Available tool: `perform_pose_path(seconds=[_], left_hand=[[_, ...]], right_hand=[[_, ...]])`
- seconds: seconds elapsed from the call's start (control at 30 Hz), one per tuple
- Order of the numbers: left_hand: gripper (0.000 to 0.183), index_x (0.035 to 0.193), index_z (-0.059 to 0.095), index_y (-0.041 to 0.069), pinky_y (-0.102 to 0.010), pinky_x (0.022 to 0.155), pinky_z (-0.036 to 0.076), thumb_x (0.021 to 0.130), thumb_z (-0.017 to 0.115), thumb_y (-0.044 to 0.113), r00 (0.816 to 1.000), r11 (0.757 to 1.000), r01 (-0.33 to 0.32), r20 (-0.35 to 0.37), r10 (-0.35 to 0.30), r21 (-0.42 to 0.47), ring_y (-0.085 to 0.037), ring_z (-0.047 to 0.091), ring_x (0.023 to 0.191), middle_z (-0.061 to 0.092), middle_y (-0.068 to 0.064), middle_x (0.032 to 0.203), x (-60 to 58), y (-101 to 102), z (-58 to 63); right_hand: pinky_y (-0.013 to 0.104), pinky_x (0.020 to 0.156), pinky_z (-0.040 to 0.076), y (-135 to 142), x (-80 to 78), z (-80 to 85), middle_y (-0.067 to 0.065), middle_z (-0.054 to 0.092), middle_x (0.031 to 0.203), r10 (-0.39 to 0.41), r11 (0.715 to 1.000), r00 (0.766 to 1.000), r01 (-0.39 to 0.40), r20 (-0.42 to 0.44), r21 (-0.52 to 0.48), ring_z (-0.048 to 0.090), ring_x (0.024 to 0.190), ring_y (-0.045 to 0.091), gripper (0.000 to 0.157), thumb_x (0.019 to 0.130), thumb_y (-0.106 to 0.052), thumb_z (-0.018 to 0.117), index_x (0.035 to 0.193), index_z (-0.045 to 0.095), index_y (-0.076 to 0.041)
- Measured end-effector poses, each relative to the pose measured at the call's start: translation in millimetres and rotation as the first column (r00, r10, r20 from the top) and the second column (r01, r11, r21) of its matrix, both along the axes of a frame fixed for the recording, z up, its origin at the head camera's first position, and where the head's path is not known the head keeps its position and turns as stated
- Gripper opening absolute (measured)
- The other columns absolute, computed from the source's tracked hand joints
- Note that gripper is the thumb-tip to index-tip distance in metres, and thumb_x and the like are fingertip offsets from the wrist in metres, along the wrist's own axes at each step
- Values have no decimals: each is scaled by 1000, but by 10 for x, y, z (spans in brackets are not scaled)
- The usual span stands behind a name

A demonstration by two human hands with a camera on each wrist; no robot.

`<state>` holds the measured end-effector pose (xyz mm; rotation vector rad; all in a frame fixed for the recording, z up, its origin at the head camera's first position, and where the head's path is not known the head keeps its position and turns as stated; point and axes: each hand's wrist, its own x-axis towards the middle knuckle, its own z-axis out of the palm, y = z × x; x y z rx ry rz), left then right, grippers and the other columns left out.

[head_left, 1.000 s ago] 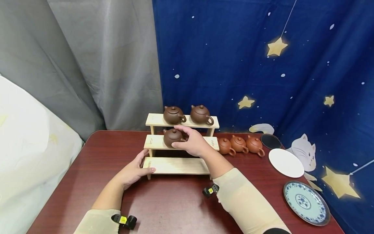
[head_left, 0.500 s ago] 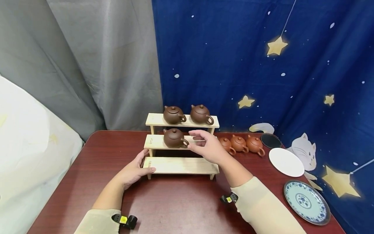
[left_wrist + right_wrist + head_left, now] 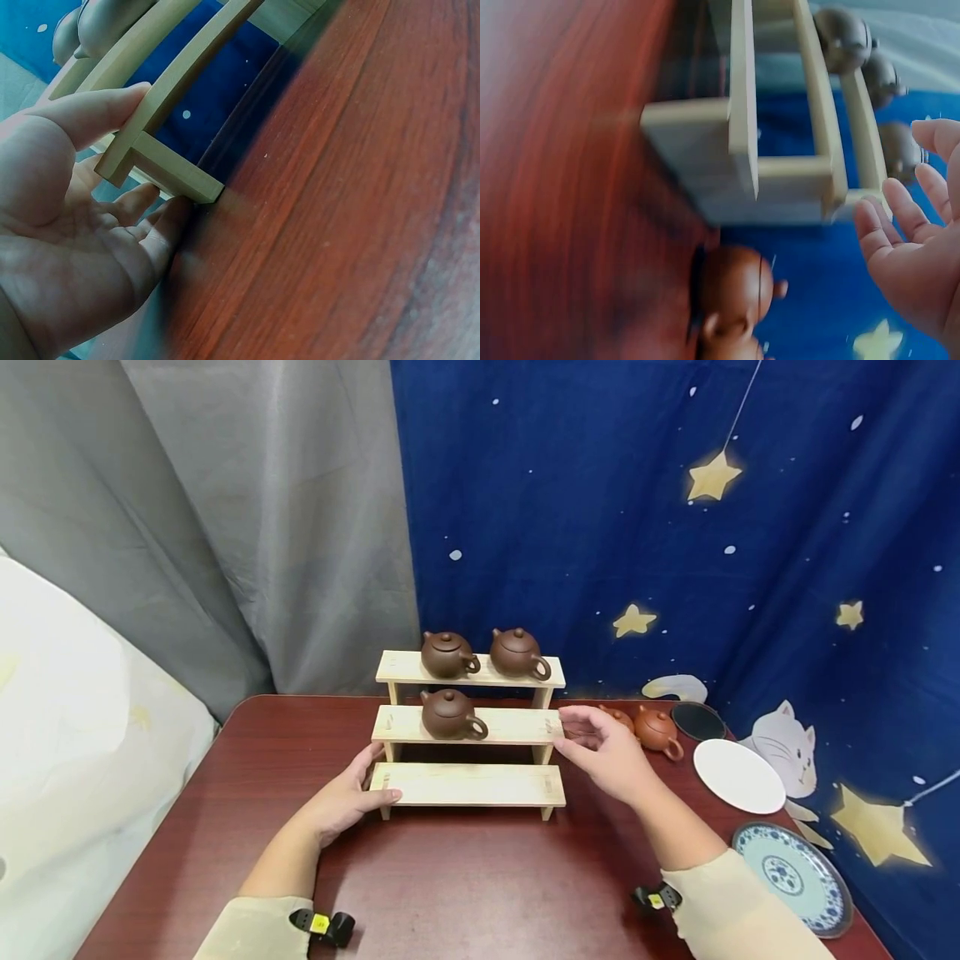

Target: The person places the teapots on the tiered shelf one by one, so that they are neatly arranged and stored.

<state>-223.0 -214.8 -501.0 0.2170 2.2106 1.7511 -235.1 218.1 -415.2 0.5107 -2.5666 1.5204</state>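
A draped white cloth (image 3: 75,760) hangs well to the left of the person's left hand (image 3: 345,802), with a plain grey fabric curtain (image 3: 300,527) behind. The left grip pinches the left end of a pale wooden three-tier stepped shelf (image 3: 468,783), thumb on top of the lowest board, fingers curled behind and below it. From this grip the shelf extends rightward across a glossy red-brown wooden tabletop (image 3: 435,877). Up and right of the left grip, a round dark-brown clay teapot (image 3: 448,714) sits upright on the middle tier, handle pointing right; on the top tier behind it stand a second dark-brown teapot (image 3: 447,655) and, farther right, a third dark-brown teapot (image 3: 516,652). The person's right hand (image 3: 611,756) is just beside the middle tier's right end, its grip spread and holding nothing, fingers slightly bent; whether the fingertips touch the board cannot be told. Behind this grip, partly hidden, is a round reddish clay teapot (image 3: 621,718), with another reddish teapot (image 3: 657,730) just to its right. Farther right of the grip lie a dark oval dish (image 3: 697,721), an oval white plate (image 3: 739,775) and a pale-blue plate with blue floral decoration (image 3: 783,875), partly covered by the cream sleeve (image 3: 742,902).
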Motion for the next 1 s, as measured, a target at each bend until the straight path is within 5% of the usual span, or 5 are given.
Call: perform_pose_path(seconds=[0.13, 0.43, 0.63, 0.87, 1.0], left_hand=[[111, 173, 4, 12, -3, 102, 31, 94, 82, 18, 1000, 1000, 3, 5, -3, 15, -31, 9, 166, 7, -16, 181, 0, 2, -10], [112, 173, 3, 10, 1, 98, 30, 95, 82, 18, 1000, 1000, 0, 2, 0, 20, -31, 7, 167, 4, -16, 182, 4, -2, -7], [112, 173, 2, 11, -5, 106, 32, 95, 82, 19, 1000, 1000, 4, 1, -4, 13, -32, 10, 166, 6, -16, 181, -5, 2, -16], [112, 173, 1, 10, -50, 131, 16, 95, 82, 19, 1000, 1000, 0, 3, 0, 2, -32, 4, 168, 3, -15, 182, -7, 11, -8], [112, 173, 2, 11, -30, 127, 26, 95, 82, 20, 1000, 1000, 2, 6, -2, -6, -31, 5, 168, 3, -15, 182, -7, 2, -6]], right_hand=[[23, 100, 58, 262, 22, -81, 18, 71, 136, -58, 998, 998, 58, -6, 22, 70, 122, 22, 47, 98, -18, 80, 141, 64, -7], [8, 91, 52, 728, -70, -244, 24, 69, 135, -170, 985, 985, 171, -36, 10, 64, 110, -8, 46, 101, -18, 77, 141, 62, -1], [5, 88, 50, 979, -162, -319, 29, 65, 138, -271, 962, 962, 272, -26, 27, 67, 107, -5, 50, 100, -20, 77, 143, 60, 0], [3, 85, 48, 1308, -324, -392, 28, 63, 142, -358, 933, 934, 358, -9, 24, 63, 108, -6, 59, 99, -20, 78, 150, 55, 1], [10, 75, 53, 1439, -410, -414, 28, 58, 148, -387, 922, 921, 386, 38, 25, 66, 119, 12, 62, 100, -20, 77, 152, 51, 1]])
